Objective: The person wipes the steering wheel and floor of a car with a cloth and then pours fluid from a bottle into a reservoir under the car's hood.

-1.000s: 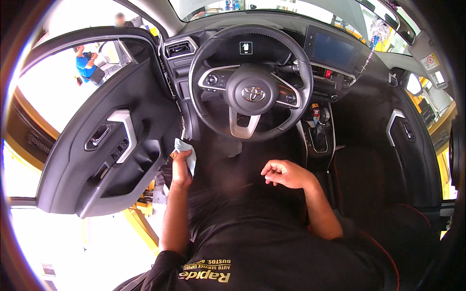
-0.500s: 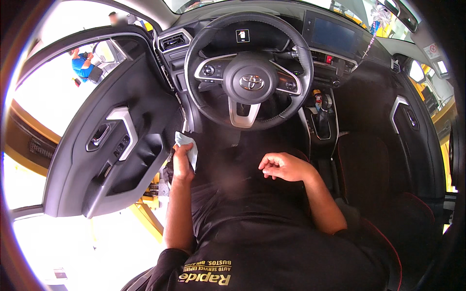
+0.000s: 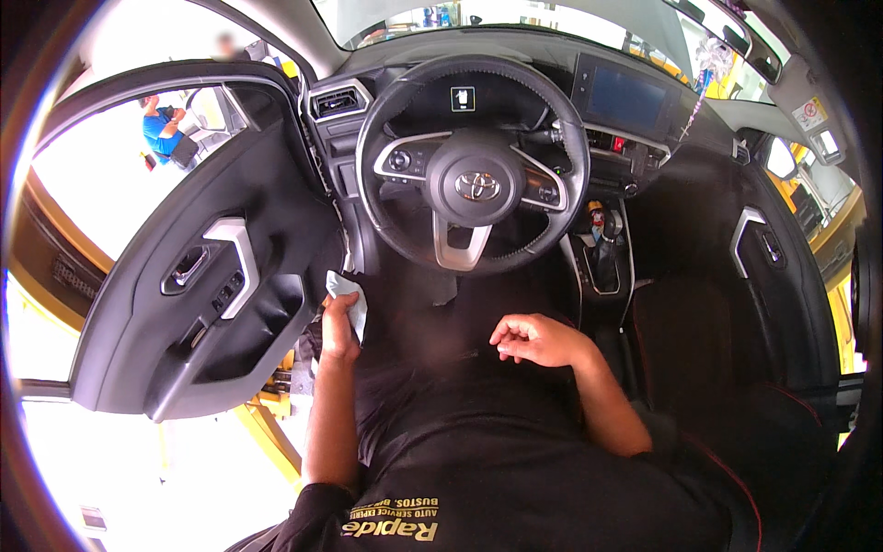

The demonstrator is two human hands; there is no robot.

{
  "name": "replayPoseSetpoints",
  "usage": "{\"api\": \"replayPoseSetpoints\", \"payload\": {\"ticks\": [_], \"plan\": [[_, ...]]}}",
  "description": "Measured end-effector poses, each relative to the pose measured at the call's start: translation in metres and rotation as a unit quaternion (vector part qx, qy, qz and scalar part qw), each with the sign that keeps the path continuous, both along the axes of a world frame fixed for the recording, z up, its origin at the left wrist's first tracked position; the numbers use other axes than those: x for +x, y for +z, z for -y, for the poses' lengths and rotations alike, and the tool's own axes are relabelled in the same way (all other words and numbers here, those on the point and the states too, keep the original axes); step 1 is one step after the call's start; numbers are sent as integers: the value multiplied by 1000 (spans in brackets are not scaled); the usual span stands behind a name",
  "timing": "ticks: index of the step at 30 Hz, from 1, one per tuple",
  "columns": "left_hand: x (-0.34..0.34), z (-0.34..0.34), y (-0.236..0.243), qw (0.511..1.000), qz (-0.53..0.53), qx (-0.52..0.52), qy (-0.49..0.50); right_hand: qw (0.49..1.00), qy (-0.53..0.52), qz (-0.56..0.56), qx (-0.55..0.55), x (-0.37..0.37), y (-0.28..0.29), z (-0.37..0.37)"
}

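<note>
My left hand [image 3: 338, 329] is closed around a pale blue, thin folded piece of cloth or paper [image 3: 359, 318]. It is raised between my lap and the open driver's door, and the piece sticks up past the thumb. Over my lap on the other side, my right hand [image 3: 544, 339] hovers with loosely bent fingers, the thumb apart from them, and nothing visible in it. Neither hand touches the black steering wheel [image 3: 366, 138], which stands ahead of both.
The driver's door [image 3: 267, 202] hangs open at the left, with yellow metalwork [image 3: 272, 432] beyond it. At the right are the gear lever [image 3: 607, 253] and the dark passenger seat [image 3: 685, 340]. A screen [image 3: 628, 95] tops the dashboard. Outside stands a person in blue [image 3: 161, 133].
The whole view has shifted, so the dashboard and wheel sit lower in the picture. Both hands appear slightly lower too; their grip and pose look the same.
</note>
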State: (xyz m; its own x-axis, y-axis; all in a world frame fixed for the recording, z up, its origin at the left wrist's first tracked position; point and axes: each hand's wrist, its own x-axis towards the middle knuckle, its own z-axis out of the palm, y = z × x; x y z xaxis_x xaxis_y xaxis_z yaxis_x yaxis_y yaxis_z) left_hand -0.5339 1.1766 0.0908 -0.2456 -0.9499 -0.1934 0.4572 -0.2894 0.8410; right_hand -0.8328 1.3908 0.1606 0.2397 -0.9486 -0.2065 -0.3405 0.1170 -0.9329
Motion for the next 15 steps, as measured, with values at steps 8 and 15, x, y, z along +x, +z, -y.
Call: {"api": "replayPoseSetpoints", "payload": {"ticks": [8, 15], "plan": [[4, 5, -8, 1000, 18, 0, 0, 1000, -5, 2, -7, 2, -2, -1], [-2, -10, 5, 1000, 20, 4, -5, 1000, -5, -2, -17, 8, -3, -1]]}}
